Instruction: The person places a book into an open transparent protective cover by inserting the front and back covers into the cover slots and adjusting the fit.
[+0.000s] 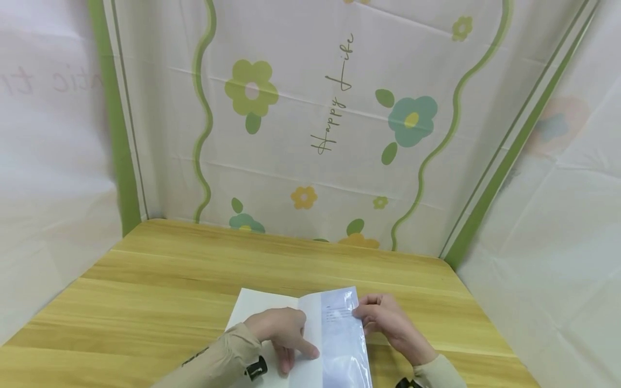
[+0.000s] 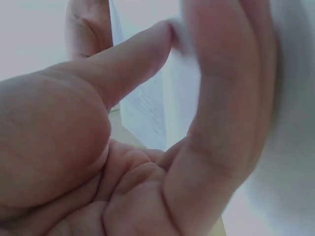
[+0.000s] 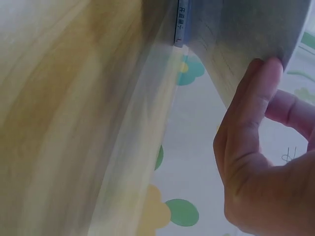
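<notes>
An open book (image 1: pixel 262 304) lies at the table's near side, its left page blank white. A shiny clear plastic cover (image 1: pixel 344 345) overlies the bluish flap on its right side, where small printed lines show. My left hand (image 1: pixel 281 328) rests across the pages, with fingers pressing near the middle fold. My right hand (image 1: pixel 390 323) pinches the right edge of the cover between thumb and fingers. In the right wrist view, that hand (image 3: pixel 266 157) holds the cover's raised edge, and the printed spine (image 3: pixel 180 24) shows beyond. The lower part of the book runs out of the head view.
The wooden table (image 1: pixel 184 269) extends to both sides and behind the book. A white flowered curtain (image 1: pixel 301 134) hangs at its back edge, with further pale sheets (image 1: pixel 548 242) along the sides. Dark bands (image 1: pixel 256 368) sit around the wrists over beige sleeves.
</notes>
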Motion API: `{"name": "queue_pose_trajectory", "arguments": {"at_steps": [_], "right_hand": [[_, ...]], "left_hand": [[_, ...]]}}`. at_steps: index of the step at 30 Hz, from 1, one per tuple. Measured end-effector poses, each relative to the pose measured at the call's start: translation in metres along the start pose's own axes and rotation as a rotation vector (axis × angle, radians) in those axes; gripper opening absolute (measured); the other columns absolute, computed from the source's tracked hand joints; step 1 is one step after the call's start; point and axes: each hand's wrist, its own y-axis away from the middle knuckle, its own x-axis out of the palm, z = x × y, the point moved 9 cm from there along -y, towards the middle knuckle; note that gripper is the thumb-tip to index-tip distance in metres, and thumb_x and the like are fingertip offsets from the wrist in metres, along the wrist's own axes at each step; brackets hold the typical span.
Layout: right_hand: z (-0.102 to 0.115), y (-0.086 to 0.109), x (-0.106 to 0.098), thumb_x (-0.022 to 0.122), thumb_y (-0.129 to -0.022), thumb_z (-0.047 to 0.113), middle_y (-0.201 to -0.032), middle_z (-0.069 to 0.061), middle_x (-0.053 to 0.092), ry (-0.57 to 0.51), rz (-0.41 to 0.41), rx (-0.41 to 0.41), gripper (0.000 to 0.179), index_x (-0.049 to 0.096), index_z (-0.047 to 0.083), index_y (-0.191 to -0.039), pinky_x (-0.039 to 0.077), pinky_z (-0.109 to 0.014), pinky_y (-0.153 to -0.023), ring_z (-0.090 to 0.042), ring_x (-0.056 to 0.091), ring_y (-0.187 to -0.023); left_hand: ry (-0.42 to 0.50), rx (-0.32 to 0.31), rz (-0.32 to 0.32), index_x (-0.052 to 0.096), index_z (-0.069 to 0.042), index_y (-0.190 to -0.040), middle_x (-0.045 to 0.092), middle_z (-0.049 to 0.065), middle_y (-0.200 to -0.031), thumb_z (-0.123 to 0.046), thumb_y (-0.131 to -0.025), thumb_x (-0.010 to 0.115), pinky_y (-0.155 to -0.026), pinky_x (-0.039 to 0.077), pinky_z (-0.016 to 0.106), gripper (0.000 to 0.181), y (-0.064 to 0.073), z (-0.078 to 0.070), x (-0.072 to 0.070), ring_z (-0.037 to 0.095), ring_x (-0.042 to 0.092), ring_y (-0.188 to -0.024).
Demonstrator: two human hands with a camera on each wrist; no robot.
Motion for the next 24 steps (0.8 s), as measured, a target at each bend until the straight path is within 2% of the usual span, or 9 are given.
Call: {"name": "queue_pose_trajectory", "arguments": {"at_steps": [9, 13, 18, 24], "right_hand": [[0.006, 0.002, -0.001, 0.070, -0.079, 0.000, -0.072, -0.007, 0.058, 0.013, -0.018, -0.013, 0.008, 0.063, -0.002, -0.079, 0.049, -0.026, -0.051, -0.014, 0.053, -0.058], [0.009, 0.003, -0.002, 0.068, -0.080, -0.001, -0.072, -0.008, 0.059, 0.022, -0.026, -0.016, 0.005, 0.063, -0.001, -0.080, 0.049, -0.025, -0.050, -0.015, 0.054, -0.057], [0.013, 0.005, -0.004, 0.066, -0.080, -0.003, -0.072, -0.009, 0.060, 0.044, -0.042, -0.023, 0.005, 0.062, 0.001, -0.079, 0.049, -0.025, -0.049, -0.015, 0.054, -0.055], [0.023, 0.005, -0.010, 0.063, -0.079, -0.002, -0.058, -0.006, 0.054, 0.090, -0.079, -0.051, 0.006, 0.058, 0.000, -0.077, 0.039, -0.024, -0.041, -0.014, 0.047, -0.044]], "left_hand": [[-0.009, 0.058, -0.016, 0.056, -0.006, -0.070, 0.062, 0.005, -0.050, -0.034, -0.085, 0.077, -0.065, 0.051, 0.025, 0.038, 0.003, -0.008, -0.005, 0.018, 0.064, -0.044], [-0.015, 0.070, -0.040, 0.056, -0.006, -0.070, 0.062, 0.005, -0.050, -0.033, -0.088, 0.074, -0.062, 0.051, 0.024, 0.037, 0.002, -0.010, -0.011, 0.018, 0.064, -0.045], [-0.003, 0.082, -0.037, 0.057, -0.006, -0.071, 0.063, 0.006, -0.054, -0.033, -0.090, 0.072, -0.058, 0.052, 0.025, 0.036, 0.003, -0.013, -0.013, 0.019, 0.064, -0.046], [0.045, 0.128, -0.019, 0.057, -0.007, -0.075, 0.063, 0.008, -0.058, -0.030, -0.091, 0.071, -0.053, 0.054, 0.029, 0.032, 0.006, -0.020, -0.012, 0.020, 0.064, -0.048]]}}
